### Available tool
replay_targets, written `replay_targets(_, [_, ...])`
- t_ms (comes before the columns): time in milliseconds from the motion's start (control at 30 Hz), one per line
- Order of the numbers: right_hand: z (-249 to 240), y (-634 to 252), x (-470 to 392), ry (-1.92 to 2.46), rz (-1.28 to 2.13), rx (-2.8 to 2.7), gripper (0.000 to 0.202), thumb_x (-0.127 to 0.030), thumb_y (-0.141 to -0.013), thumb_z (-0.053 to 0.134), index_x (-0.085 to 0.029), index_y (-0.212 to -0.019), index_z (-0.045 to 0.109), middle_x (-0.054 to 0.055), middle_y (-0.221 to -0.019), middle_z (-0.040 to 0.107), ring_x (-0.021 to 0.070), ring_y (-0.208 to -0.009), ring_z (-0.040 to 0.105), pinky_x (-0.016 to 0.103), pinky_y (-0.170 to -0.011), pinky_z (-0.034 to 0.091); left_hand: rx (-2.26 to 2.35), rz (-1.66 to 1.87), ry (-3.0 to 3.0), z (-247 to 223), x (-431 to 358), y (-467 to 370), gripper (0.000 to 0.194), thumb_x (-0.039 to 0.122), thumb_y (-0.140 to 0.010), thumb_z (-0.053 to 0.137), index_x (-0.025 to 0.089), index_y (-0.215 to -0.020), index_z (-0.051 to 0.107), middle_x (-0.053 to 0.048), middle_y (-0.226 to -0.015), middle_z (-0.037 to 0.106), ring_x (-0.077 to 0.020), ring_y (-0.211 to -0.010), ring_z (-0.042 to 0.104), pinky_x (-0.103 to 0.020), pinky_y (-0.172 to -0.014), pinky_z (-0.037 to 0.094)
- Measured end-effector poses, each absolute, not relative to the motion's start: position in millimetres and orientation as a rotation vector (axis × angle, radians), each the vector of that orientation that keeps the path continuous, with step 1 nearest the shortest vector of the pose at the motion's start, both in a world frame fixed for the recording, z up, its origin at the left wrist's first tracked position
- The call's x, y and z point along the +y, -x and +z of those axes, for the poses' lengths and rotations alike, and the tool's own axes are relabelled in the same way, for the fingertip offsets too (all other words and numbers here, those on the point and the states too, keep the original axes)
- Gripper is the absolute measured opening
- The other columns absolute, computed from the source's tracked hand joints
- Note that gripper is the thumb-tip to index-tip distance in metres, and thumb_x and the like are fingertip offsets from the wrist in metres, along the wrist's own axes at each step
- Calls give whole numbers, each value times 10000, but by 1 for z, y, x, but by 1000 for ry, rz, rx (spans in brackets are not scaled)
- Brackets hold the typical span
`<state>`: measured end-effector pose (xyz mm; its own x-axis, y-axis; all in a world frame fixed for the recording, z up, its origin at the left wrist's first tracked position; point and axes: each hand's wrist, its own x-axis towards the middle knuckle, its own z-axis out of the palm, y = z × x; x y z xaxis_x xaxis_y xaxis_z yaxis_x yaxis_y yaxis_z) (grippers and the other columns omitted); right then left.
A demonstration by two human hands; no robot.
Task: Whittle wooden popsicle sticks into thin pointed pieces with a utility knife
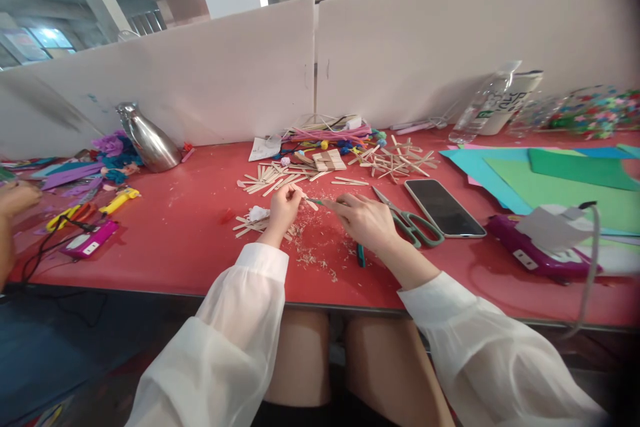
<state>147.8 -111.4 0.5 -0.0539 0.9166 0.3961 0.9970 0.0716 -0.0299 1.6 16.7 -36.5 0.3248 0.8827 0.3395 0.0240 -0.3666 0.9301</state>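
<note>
My left hand (285,209) pinches a wooden craft stick (313,205) near the middle of the table, just above scattered wood shavings (313,258). In my right hand (367,220) is a slim green tool (317,201), its tip against or very near the stick; its exact kind is too small to tell. Below the right palm a teal piece (361,255) shows; whether it belongs to the same tool I cannot tell. Loose craft sticks (245,223) lie left of my left hand, and another pile (267,177) lies behind it. Grey-green handled scissors (420,228) rest right of my right hand.
A phone (445,208), coloured paper (520,177) and a purple power strip (537,253) are on the right. Behind stand stick shapes (397,159) and a bottle (487,103). On the left are a steel jug (149,139), a yellow glue gun (120,200) and another person's hand (19,198).
</note>
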Motion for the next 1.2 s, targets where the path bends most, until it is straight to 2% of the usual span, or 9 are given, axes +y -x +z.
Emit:
replay_targets(133, [-3,-148,-109,1930,-272,-1968,402,-278,-873,353,-315,-1210,570,37,-948,684,164,-743,616,242,-502,348,809,1186,-1678,-36,16,-1,173,305,-759,541,174,-662,484,30,-568,531,-88,-506,533,-211,-543,467])
replay_targets(267, [-6,-148,-107,1905,-154,-1914,420,-283,-839,400,-248,-1224,564,55,-904,706,192,-731,640,265,-596,434,802,1223,-1683,-33,12,-1,157,304,-763,549,174,-685,510,28,-585,537,-93,-544,548,-213,-578,473])
replay_targets(433, [-9,-151,-105,1828,-10,-1853,413,-301,-833,422,-226,-1208,577,44,-923,717,188,-729,653,260,-623,471,820,1264,-1667,-27,9,-1,149,302,-762,555,170,-696,534,15,-610,556,-93,-545,552,-213,-578,486])
replay_targets(567, [-10,-154,-102,1794,71,-1801,383,-337,-836,436,-255,-1170,604,-18,-769,723,163,-622,645,231,-542,468,804,1281,-1651,-23,7,-2,184,330,-758,564,168,-678,531,-10,-714,595,-89,-571,566,-221,-597,504])
replay_targets(800, [-5,-145,-107,1885,-80,-1739,385,-316,-830,445,-324,-1188,587,8,-951,706,183,-779,643,238,-545,432,800,1317,-1600,-22,7,-4,207,349,-762,572,170,-675,518,-7,-688,582,-91,-560,570,-224,-580,508])
replay_targets(933, [-1,-140,-111,1932,-191,-1772,392,-257,-851,393,-347,-1174,596,18,-968,683,171,-757,623,245,-509,364,790,1314,-1586,-23,6,-5,282,436,-791,531,170,-696,523,-17,-673,589,-114,-580,594,-244,-581,513])
replay_targets(1033, [0,-136,-113,1931,-226,-1814,400,-274,-856,376,-333,-1194,584,46,-980,667,188,-796,611,249,-495,335,789,1333,-1581,-23,7,-4,304,458,-797,521,174,-688,509,-18,-667,590,-120,-586,598,-245,-574,511])
replay_targets(1200, [-2,-136,-113,1830,-131,-1933,421,-302,-849,402,-321,-1247,537,42,-996,643,162,-765,614,227,-524,373,810,1390,-1587,-25,8,-1,275,427,-811,511,181,-687,511,-14,-679,587,-122,-587,586,-248,-574,500])
